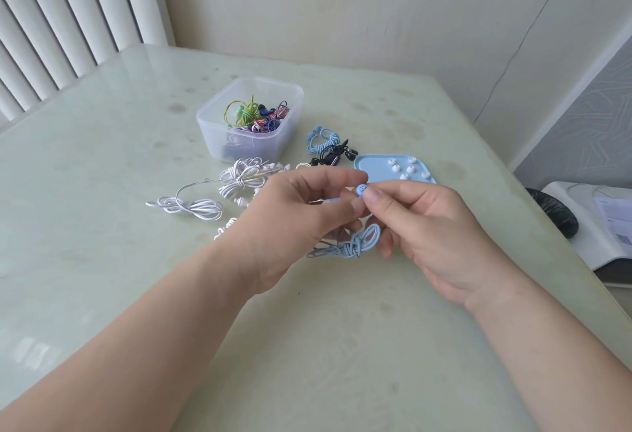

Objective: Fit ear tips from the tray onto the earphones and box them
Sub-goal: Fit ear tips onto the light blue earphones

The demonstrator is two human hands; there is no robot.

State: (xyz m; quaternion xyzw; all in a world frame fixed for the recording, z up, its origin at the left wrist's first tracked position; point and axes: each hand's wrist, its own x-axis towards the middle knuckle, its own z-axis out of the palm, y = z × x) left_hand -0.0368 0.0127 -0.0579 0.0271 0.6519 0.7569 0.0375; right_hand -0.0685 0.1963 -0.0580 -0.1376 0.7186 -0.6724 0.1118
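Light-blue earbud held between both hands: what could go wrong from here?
1. The small light-blue earbud is pinched only by fingertips of the left hand and right hand; it could slip.
2. Its bunched light-blue cable lies under the hands near the white earphone bundles and might tangle.
3. Loose white ear tips on the pale blue tray sit just behind the hands; a nudge could scatter them.

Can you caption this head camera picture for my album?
Left hand and right hand pinch a blue earphone near the tray of ear tips.
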